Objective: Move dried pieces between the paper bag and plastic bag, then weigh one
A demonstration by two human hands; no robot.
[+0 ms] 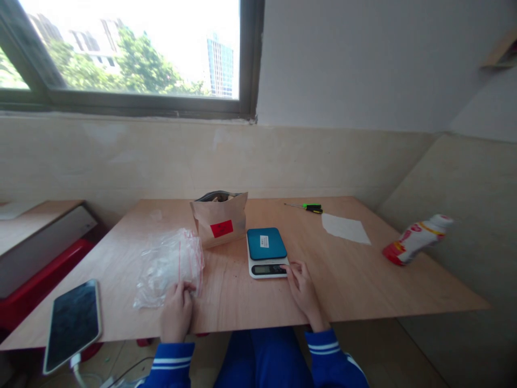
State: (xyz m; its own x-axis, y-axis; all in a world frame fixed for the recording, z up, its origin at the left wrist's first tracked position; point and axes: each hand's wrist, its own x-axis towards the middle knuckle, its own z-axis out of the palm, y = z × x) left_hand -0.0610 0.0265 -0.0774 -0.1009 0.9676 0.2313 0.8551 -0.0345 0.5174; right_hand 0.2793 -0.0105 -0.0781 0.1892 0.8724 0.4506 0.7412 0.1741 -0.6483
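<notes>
My left hand [176,311] rests at the near edge of a loose pile of clear plastic zip bags [161,269]; its fingers are curled closed on the bag edge. My right hand [302,291] lies at the lower right of a kitchen scale [266,253] with a blue-green top and white body. One finger touches the right end of its dark display panel, and the other fingers are loosely bent, holding nothing. The display reading is too small to make out. Behind the bags stands a brown paper pouch [222,215] with a red label, its top open, with pale brown contents partly visible.
Two screwdrivers [309,207] lie at the back, beside a white paper sheet [346,228]. A white-and-red bottle [418,240] stands at the right. At the front left, a tablet [73,318] with a plugged-in white cable overhangs the wooden table [242,302].
</notes>
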